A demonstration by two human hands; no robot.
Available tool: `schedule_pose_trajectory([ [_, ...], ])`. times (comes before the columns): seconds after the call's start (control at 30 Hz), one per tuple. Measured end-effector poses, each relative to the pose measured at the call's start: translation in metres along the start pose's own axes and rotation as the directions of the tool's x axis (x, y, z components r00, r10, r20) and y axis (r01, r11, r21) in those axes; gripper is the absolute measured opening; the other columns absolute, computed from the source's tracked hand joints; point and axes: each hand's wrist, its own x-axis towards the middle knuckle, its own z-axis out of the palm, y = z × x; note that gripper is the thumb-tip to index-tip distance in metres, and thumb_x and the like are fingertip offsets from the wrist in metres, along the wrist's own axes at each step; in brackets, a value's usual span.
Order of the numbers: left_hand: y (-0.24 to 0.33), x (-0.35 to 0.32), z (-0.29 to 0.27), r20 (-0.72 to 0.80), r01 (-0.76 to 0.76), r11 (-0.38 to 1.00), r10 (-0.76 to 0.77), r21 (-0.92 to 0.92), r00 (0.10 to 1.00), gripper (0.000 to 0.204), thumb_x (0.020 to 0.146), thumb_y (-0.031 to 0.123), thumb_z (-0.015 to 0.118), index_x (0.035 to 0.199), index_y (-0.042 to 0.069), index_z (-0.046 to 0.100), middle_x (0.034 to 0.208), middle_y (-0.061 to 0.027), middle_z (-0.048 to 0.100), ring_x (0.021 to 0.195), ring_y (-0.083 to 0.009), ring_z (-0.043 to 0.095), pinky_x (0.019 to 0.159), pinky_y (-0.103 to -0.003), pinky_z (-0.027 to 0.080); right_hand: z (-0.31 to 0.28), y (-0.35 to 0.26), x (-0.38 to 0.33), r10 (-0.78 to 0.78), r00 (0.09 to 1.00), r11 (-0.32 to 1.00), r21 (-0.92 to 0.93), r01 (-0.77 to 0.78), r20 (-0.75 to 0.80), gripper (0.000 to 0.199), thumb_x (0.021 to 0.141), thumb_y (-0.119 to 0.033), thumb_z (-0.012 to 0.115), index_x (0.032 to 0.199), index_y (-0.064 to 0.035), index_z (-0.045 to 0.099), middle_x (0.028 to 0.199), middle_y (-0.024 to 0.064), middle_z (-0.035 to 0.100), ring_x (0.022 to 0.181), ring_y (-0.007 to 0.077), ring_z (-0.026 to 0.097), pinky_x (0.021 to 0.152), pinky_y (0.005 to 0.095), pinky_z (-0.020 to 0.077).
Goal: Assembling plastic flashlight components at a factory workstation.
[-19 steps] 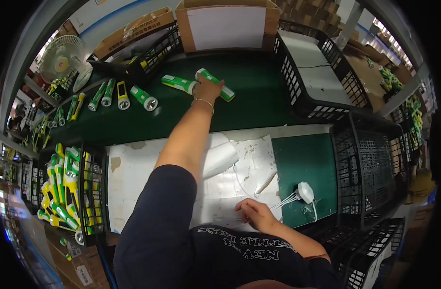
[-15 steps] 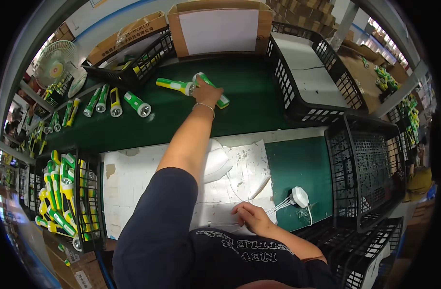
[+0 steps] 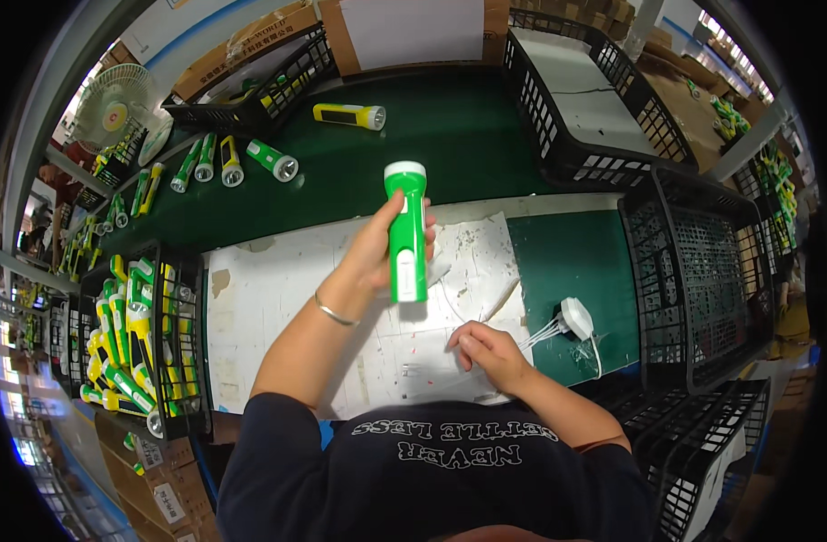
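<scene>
My left hand is wrapped round a green flashlight with a white lens ring and white switch. It is held above the white work sheet, lens end pointing away from me. My right hand rests low over the sheet, its fingers curled. Thin white cables run to it from a white plug block; whether its fingers hold a cable cannot be made out. Beyond the held flashlight, a yellow flashlight with a dark panel lies on the green surface.
Several green and yellow flashlights lie at the far left. A black crate full of flashlights stands at my left, another black crate behind. At right are a paper-lined black crate and an upturned black crate. A cardboard box stands at the back.
My left hand has picked the green flashlight off the green surface and brought it nearer. The flashlight left behind has rolled, now showing its dark panel. My right hand has shifted slightly.
</scene>
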Motion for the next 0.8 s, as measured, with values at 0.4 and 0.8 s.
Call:
schedule_pose_trajectory([
  [0.4,-0.066,-0.066,0.001,-0.037,0.022,0.999,-0.023,-0.025,0.999,0.046,0.090,0.047,0.047,0.107,0.005,0.050,0.078,-0.0051,0.053,0.062,-0.0130,0.052,0.053,-0.027,0.047,0.022,-0.010,-0.023,-0.081,0.996,0.987,-0.140,0.075,-0.043,0.023,0.095,-0.021,0.043,0.090,-0.0011,0.053,0.070,0.0016,0.051,0.067,0.0081,0.048,0.063,0.0231,0.0405],
  [0.8,-0.081,-0.087,0.018,-0.052,-0.268,0.852,0.324,0.450,0.944,0.038,0.095,0.038,0.043,0.110,0.004,0.049,0.088,-0.0077,0.058,0.071,-0.0134,0.056,0.065,-0.027,0.049,0.036,-0.040,0.002,-0.648,0.750,0.117,-0.955,0.273,0.135,0.010,0.080,-0.020,0.059,0.076,-0.0112,0.055,0.064,0.0037,0.051,0.051,0.0212,0.056,0.043,0.0326,0.0433],
])
